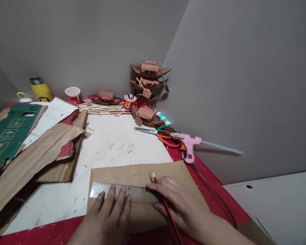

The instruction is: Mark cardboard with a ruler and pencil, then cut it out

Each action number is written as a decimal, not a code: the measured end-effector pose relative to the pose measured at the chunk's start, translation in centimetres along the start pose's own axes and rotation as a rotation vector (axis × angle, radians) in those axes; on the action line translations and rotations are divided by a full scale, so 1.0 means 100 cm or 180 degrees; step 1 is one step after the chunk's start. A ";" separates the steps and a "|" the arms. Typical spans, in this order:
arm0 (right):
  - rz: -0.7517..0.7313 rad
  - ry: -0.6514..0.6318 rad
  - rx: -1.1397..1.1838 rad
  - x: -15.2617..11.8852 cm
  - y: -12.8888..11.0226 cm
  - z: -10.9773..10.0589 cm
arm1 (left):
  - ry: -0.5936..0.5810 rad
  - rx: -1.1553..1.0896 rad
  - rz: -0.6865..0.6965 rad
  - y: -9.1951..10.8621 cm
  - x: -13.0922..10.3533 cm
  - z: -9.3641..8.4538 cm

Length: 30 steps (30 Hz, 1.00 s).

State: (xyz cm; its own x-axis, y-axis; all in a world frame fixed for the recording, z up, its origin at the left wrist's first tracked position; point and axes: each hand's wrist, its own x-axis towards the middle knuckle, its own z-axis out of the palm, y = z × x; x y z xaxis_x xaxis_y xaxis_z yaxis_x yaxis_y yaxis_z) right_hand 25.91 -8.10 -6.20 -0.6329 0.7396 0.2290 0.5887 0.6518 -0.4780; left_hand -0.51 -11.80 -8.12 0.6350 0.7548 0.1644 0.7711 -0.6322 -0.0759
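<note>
A clear plastic ruler (136, 194) lies across a sheet of brown cardboard (168, 168) at the front of the table. My left hand (111, 211) rests on the ruler's left half, its fingers spread and flat. At the ruler's right end, my right hand (177, 200) holds a red and black pencil (168, 212), with the thumb and fingers also touching the ruler. The pencil slants with its sharpened tip pointing away from me, above the ruler's upper edge. A faint line crosses the cardboard beyond the ruler.
Scissors (146, 130) and a pink glue gun (190, 144) with its cable lie at right. Cardboard scraps (17, 126) pile up at left. Behind stand small brown model boats (150, 69), wooden sticks (102, 109), paper cups (73, 93) and a yellow bottle (40, 89).
</note>
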 end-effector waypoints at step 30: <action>-0.0243 0.0057 0.0231 0.022 0.029 0.003 | 0.0886 0.0968 0.0092 -0.007 0.002 0.022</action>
State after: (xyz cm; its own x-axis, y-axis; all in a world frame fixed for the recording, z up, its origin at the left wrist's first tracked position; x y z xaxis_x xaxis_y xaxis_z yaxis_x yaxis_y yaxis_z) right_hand 26.04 -4.64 -7.34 -0.6650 0.6916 0.2820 0.5009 0.6930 -0.5185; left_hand -0.77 -10.80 -10.22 0.6519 0.6350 0.4145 0.7583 -0.5403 -0.3648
